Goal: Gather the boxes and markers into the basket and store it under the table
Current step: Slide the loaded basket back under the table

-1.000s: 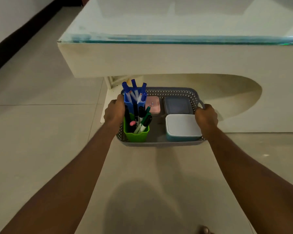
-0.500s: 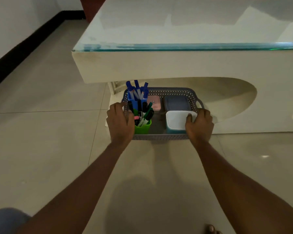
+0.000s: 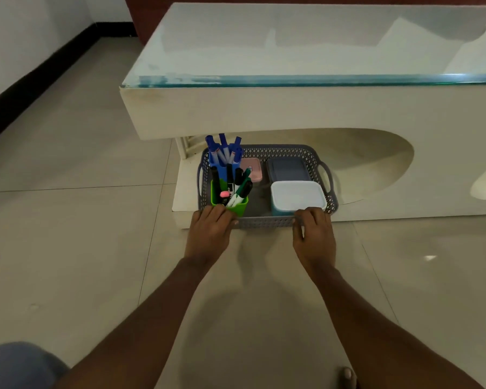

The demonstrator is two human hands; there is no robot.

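Note:
A grey perforated basket [image 3: 264,221] sits on the low white base under the glass-topped table [image 3: 264,113]. Inside stand a green cup of black and green markers [image 3: 232,204], a blue cup of blue markers [image 3: 223,157], a pink box [image 3: 252,167], a dark grey box [image 3: 288,169] and a white-lidded teal box [image 3: 296,196]. My left hand [image 3: 208,234] rests on the basket's near left corner, fingers curled over the rim. At the near right part of that rim, my right hand [image 3: 313,234] has its fingers on top and its thumb in front.
The table's overhang hangs just above the blue markers. A curved cut-out [image 3: 376,164] opens behind the basket. Tiled floor [image 3: 82,220] spreads to the left, up to a wall with dark skirting [image 3: 26,80]. My knee [image 3: 17,366] and a toe [image 3: 347,374] show at the bottom.
Both hands left the basket's side handles and came round to its near rim. The basket now sits farther in under the table top.

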